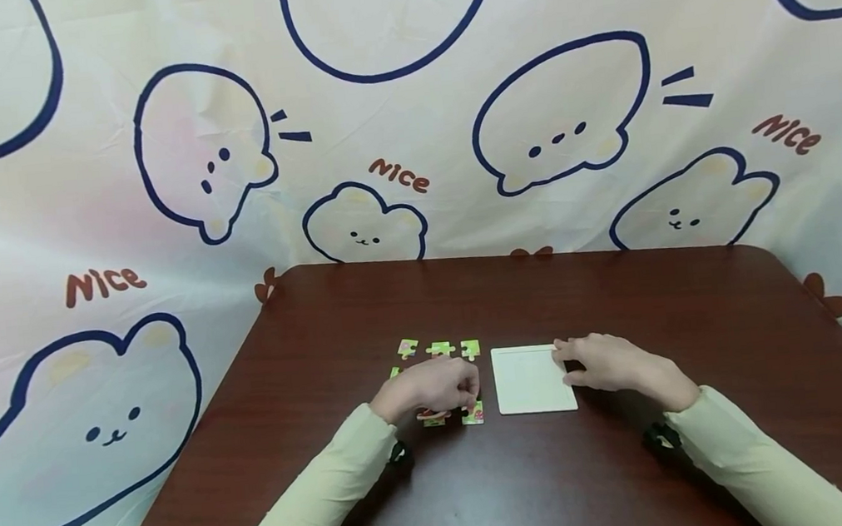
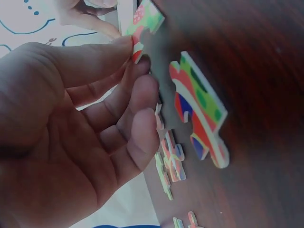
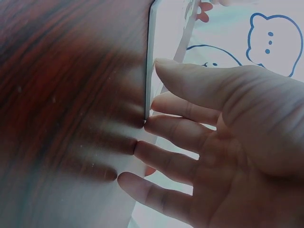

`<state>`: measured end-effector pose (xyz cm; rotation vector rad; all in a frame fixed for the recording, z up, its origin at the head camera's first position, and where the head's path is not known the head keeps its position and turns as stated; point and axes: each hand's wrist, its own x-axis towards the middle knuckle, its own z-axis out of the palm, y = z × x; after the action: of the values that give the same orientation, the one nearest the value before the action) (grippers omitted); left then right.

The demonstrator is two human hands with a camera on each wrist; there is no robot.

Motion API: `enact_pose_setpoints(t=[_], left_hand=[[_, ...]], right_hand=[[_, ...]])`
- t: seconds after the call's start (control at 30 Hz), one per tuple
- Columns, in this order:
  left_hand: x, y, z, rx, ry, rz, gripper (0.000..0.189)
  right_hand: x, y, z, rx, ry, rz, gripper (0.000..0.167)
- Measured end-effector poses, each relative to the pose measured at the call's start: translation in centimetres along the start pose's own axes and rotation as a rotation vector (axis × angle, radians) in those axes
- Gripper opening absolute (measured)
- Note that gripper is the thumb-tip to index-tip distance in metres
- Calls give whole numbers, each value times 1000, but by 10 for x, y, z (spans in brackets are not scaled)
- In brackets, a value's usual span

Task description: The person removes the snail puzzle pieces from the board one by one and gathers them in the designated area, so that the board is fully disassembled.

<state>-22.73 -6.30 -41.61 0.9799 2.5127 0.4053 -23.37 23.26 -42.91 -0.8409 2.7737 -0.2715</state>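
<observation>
My left hand (image 1: 439, 384) is over a group of jigsaw puzzle pieces, its fingers bent. In the left wrist view its thumb and forefinger pinch the edge of a green and red corner puzzle piece (image 2: 150, 16). Another puzzle piece (image 2: 204, 102) with a green border lies on the table just beside that hand. My right hand (image 1: 610, 362) rests at the right side of a square white puzzle board (image 1: 532, 383). Its thumb lies along the board's edge (image 3: 149, 71), and the other fingers reach out fairly straight with their tips on the tabletop.
At the far side of the group lie several green-edged pieces (image 1: 440, 349), partly separated from one another. More pieces are hidden under the left hand. The dark brown table (image 1: 365, 310) meets a printed cloth (image 1: 455, 218) hanging behind it.
</observation>
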Motion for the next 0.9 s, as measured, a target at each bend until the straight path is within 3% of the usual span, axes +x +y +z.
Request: enact_pose_setpoints(t=[0.3,0.6,0.77,0.9], left_hand=[[2,1,2,63,-19,-50,8],[2,-2,-1,76,53,31,9],[-3,-7,-14,72,103,41,9],[-9,-13,-24,8,102,6,9]], right_hand=[[0,-1,1,16,-3,-5,17],[-3,0,2,14,12,-23,22],[-4,4,-2,47,30,-50,6],[-4,12,-12,28,73,-45,28]])
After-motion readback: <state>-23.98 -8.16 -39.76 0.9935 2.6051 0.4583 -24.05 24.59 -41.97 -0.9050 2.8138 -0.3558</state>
